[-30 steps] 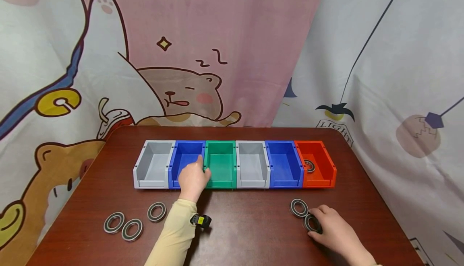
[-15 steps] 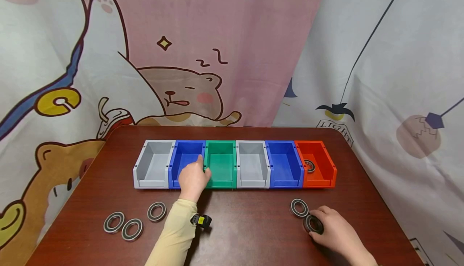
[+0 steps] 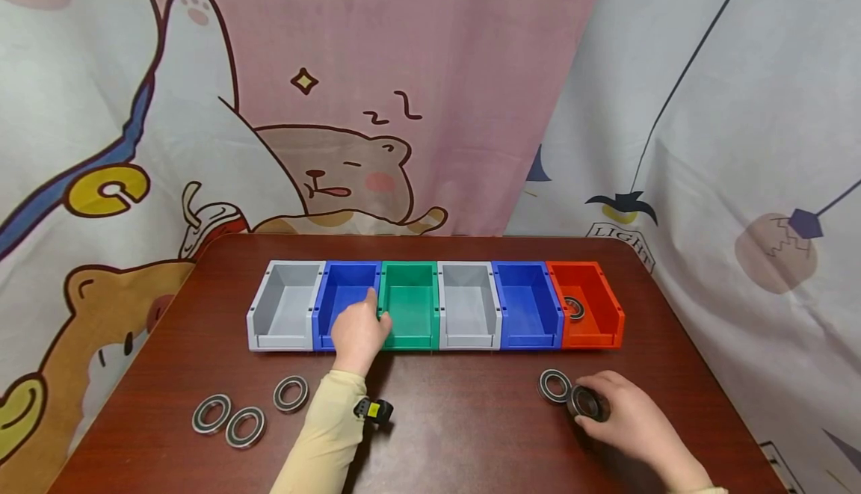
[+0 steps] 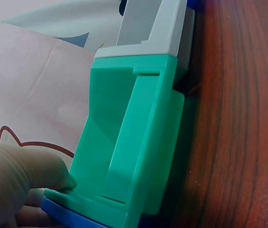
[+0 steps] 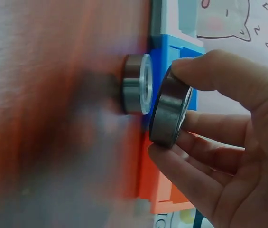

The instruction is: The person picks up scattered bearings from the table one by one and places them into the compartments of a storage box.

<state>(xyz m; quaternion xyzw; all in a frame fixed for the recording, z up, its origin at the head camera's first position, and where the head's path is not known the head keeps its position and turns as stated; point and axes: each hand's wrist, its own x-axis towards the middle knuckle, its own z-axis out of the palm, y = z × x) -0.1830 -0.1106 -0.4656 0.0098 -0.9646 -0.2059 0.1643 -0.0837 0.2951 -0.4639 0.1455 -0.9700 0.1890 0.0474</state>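
My right hand (image 3: 628, 413) holds a ball bearing (image 5: 170, 111) by its rim, between thumb and fingers. The bearing is tilted and raised off the table in the right wrist view. Just beside it another bearing (image 3: 554, 386) lies on the table. My left hand (image 3: 359, 332) grips the adjoining walls of a blue bin (image 3: 350, 285) and the green bin (image 3: 409, 307). In the left wrist view the thumb (image 4: 53, 172) hooks over the green bin's edge, while the other fingers are mostly hidden on the blue side.
The joined row also has a left grey bin (image 3: 291, 307), a second grey bin (image 3: 467, 307), a second blue bin (image 3: 527, 307) and a red bin (image 3: 595, 307). One bearing (image 3: 574, 308) sits in the red bin. Three bearings (image 3: 246, 427) lie at the table's left.
My right hand has lifted the bearing off the table, shifting it slightly up and to the right. The left hand and the bins have stayed in place.
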